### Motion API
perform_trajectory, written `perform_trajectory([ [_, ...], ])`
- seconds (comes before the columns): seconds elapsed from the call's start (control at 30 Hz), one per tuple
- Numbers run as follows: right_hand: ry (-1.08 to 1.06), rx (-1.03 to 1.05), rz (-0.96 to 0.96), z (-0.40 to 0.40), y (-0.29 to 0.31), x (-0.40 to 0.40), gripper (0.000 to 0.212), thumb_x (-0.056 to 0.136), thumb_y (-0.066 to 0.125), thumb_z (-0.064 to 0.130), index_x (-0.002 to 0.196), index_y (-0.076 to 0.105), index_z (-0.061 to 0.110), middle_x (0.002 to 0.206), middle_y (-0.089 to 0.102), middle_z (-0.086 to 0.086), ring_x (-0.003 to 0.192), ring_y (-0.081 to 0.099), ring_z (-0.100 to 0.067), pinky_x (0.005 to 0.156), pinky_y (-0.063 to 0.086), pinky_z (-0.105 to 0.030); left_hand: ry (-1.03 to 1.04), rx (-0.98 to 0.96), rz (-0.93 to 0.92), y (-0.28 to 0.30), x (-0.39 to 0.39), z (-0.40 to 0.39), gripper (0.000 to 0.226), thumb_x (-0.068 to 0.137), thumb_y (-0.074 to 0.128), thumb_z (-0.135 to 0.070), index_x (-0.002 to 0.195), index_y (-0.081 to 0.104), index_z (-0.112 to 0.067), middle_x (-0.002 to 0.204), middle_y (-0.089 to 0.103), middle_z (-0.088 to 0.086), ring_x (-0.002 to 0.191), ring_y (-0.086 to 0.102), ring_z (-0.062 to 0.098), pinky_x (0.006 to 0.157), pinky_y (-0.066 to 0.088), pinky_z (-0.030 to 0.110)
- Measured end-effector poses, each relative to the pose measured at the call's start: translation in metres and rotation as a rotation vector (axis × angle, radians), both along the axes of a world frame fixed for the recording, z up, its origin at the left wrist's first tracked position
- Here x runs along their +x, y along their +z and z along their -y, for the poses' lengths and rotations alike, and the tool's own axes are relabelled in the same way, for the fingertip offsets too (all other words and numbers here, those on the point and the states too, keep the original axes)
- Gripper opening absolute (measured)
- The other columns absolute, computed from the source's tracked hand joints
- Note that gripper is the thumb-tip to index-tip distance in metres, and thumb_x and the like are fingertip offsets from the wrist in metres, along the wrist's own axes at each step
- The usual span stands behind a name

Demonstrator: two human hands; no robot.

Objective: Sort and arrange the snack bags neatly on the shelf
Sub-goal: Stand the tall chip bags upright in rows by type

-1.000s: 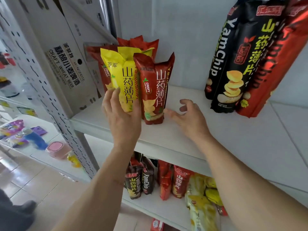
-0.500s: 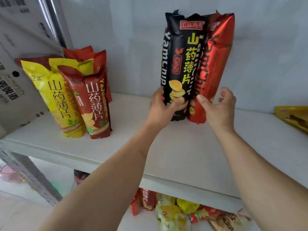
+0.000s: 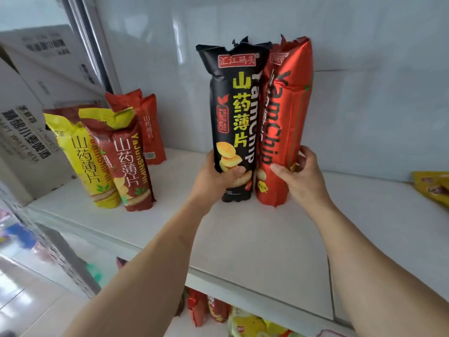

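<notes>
1. Change: a second ago the left hand point(image 3: 218, 177) was on the yellow bag point(image 3: 83, 161) in the left cluster and the right hand point(image 3: 300, 176) hovered open over the shelf point(image 3: 243, 239). Both have since moved right to the tall pair.
2. Half a second ago the hands were only arriving there; now the grip is set and the view is closer.
3. Left hand: curled round the lower part of the black bag point(image 3: 234, 122), thumb across its front. Holding it.
4. Right hand: wrapped round the lower part of the red bag point(image 3: 285, 117), fingers behind, thumb in front. Holding it.
5. Both bags stand upright mid-shelf, touching side by side, bases on or just at the shelf, tops close to the back wall.
6. Meaning, as I judge it: left cluster is done with for now; the tall pair is being squared up or shifted together.
7. Left cluster stands well apart: yellow bag, dark-red bag point(image 3: 131, 166) beside it, more red ones behind.
8. Writing, black bag: "汇江马头" on a red tag, "山药薄片" in yellow, "YamChip" in white.
9. Red bag: "YamChip" in black.
10. Dark-red bag: "山药薄片", "YaJunShiPin". Yellow bag: "山药薄片".
11. Carton point(image 3: 26, 132) at left: "WHEAT BEER", partly blurred.
12. Yellow packet point(image 3: 435, 188) lies flat at far right; text unreadable.
</notes>
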State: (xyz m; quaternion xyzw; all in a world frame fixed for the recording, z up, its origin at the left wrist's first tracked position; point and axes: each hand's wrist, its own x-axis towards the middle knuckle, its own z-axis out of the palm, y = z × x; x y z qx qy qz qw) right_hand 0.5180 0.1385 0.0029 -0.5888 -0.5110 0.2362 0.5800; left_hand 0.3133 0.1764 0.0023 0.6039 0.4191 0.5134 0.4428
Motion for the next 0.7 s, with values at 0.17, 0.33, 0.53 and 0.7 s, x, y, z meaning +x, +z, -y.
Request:
perform_trajectory([
  [0.17, 0.112, 0.037, -0.144, 0.021, -0.004, -0.018, 0.062, 0.079, 0.08, 0.016, 0.129, 0.045, 0.02, 0.114, 0.068, 0.007, 0.099, 0.065, 0.001, 0.093, 0.05, -0.028, 0.168, 0.033, -0.007, -0.007, -0.056, 0.037, 0.049, 0.079, 0.084, -0.024, 0.119, 0.057, -0.034, 0.111, 0.072, -0.015, 0.103, 0.068, 0.004, 0.093, 0.056, 0.032],
  [0.33, 0.182, 0.039, -0.17, 0.035, -0.006, -0.042, 0.055, 0.07, 0.083, 0.026, 0.116, 0.052, 0.033, 0.115, 0.069, 0.006, 0.105, 0.066, -0.006, 0.097, 0.05, -0.036, 0.24, 0.057, -0.048, -0.007, -0.091, 0.057, 0.051, 0.08, 0.083, -0.029, 0.121, 0.054, -0.036, 0.113, 0.069, -0.016, 0.105, 0.066, 0.005, 0.09, 0.055, 0.031],
  [0.53, 0.209, 0.074, -0.202, 0.047, -0.005, -0.073, 0.049, 0.067, 0.078, 0.033, 0.109, 0.055, 0.042, 0.112, 0.07, 0.013, 0.104, 0.066, -0.005, 0.092, 0.05, -0.034, 0.236, 0.044, -0.037, 0.0, -0.091, 0.064, 0.06, 0.083, 0.08, -0.029, 0.132, 0.047, -0.034, 0.115, 0.064, -0.019, 0.102, 0.06, -0.003, 0.082, 0.05, 0.023],
  [0.7, 0.189, 0.053, -0.205, 0.045, -0.01, -0.081, 0.048, 0.081, 0.078, 0.025, 0.12, 0.055, 0.04, 0.114, 0.067, 0.016, 0.103, 0.064, -0.001, 0.095, 0.05, -0.033, 0.396, 0.132, -0.071, -0.012, -0.073, 0.071, 0.08, 0.081, 0.08, -0.026, 0.148, 0.035, -0.024, 0.143, 0.047, -0.003, 0.131, 0.046, 0.018, 0.108, 0.043, 0.04],
])
